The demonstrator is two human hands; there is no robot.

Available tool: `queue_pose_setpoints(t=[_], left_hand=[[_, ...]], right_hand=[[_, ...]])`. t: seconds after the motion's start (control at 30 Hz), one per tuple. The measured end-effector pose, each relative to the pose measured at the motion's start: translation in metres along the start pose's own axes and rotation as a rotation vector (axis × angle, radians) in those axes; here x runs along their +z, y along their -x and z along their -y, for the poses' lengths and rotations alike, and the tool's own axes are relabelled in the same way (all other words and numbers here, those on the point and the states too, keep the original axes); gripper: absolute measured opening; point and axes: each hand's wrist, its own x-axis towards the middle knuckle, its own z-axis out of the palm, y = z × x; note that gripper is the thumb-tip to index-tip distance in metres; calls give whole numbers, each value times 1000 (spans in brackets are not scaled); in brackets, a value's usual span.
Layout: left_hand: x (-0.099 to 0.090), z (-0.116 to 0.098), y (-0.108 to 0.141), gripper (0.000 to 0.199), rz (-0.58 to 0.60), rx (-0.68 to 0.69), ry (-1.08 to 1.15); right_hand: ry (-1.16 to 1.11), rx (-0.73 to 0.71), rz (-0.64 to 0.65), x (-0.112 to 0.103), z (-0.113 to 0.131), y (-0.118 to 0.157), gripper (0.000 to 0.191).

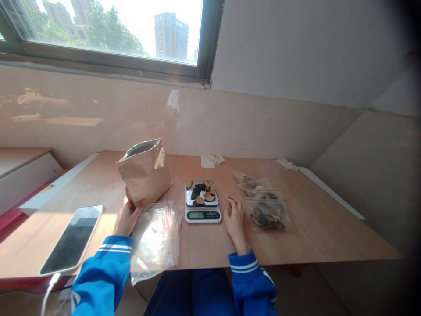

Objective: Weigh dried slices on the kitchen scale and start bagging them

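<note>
The left hand (127, 216) grips the bottom corner of the open paper pouch (144, 171), standing at 11 o'clock of the scale (202, 206). The right hand (234, 219) rests loosely curled and empty on the table (329, 228), at the scale's 3 o'clock, just beside filled zip bags (268, 216).

We saw a phone (72, 239) lying face up at the near left of the wooden table (329, 228), with a white cable (49, 287) plugged into its near end. Two crumpled bits of paper (213, 159) lay by the wall at the far edge, well apart. Above the wall stood a window (108, 26), and through it we made out trees and tall buildings.
</note>
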Motion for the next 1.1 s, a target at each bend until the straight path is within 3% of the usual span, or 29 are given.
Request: queue_pose_setpoints(t=[0.23,0.53,0.77,1.0,1.1], left_hand=[[0,2,-2,57,37,2,-22],[0,2,-2,58,23,17,-35],[1,6,-3,57,32,48,11],[2,9,-4,57,34,61,0],[0,4,-3,56,26,66,-36]], right_hand=[[-48,45,63,3,-5,4,34],[-138,109,50,-4,1,3,29],[-328,111,-115,-15,25,0,19],[-436,-17,134,-11,46,-2,22],[-435,-42,183,-6,50,-7,25]])
